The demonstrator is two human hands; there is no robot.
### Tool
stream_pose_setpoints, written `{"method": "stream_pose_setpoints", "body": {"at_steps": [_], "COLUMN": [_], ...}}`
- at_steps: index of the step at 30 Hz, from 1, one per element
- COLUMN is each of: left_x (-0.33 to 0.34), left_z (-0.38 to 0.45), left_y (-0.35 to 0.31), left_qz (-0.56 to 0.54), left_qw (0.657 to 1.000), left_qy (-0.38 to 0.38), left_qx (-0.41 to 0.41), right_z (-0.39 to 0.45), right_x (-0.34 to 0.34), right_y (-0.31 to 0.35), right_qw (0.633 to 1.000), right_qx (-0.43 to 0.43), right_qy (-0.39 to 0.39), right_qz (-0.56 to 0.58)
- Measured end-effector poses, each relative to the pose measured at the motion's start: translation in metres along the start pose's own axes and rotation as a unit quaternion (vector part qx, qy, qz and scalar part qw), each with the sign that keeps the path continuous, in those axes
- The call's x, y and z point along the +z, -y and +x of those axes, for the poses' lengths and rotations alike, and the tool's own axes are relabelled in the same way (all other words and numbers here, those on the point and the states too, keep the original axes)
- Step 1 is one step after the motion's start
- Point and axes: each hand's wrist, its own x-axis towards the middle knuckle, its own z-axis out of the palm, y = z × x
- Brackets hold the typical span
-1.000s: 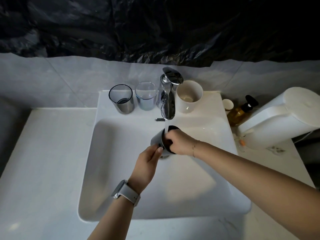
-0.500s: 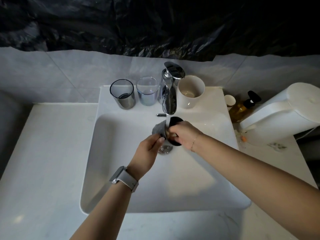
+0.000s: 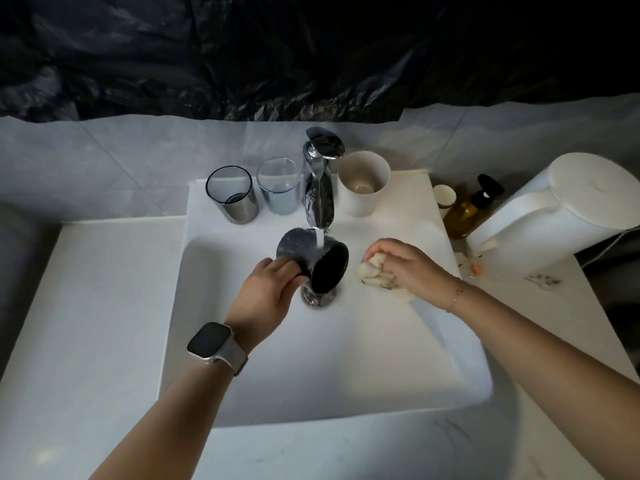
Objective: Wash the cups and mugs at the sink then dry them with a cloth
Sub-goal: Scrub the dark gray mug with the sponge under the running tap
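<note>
White sink [image 3: 242, 393] beneath a running chrome tap [image 3: 319, 188]; white kettle [image 3: 554, 216] at right. On the rim: white cup [image 3: 363, 183], smoky glass [image 3: 232, 195], clear glass [image 3: 278, 190]. Left hand [image 3: 266, 292] grips the dark mug [image 3: 311, 263], tilted under the stream; right hand [image 3: 405, 265] clutches a pale sponge [image 3: 374, 271].

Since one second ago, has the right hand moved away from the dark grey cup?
Yes. The right hand, gripping a crumpled cloth, has moved right of the dark grey cup, away from the chrome faucet.
</note>
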Motion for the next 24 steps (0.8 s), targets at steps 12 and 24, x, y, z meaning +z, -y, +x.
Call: {"method": "stream_pose_setpoints", "body": {"at_steps": [12,24], "left_x": [-0.032,-0.039], "left_z": [0.004,-0.009], "left_y": [0.000,0.002], "left_qz": [0.257,0.227], "left_qw": [0.949,0.971], "left_qy": [0.000,0.003], "left_qx": [0.183,0.075], "right_z": [0.010,0.015], "right_x": [0.023,0.039], "right_y": [-0.015,-0.013], "right_qw": [0.956,0.762], "right_qx": [0.159,0.278], "right_qy": [0.023,0.028], "right_qz": [0.245,0.584]}}
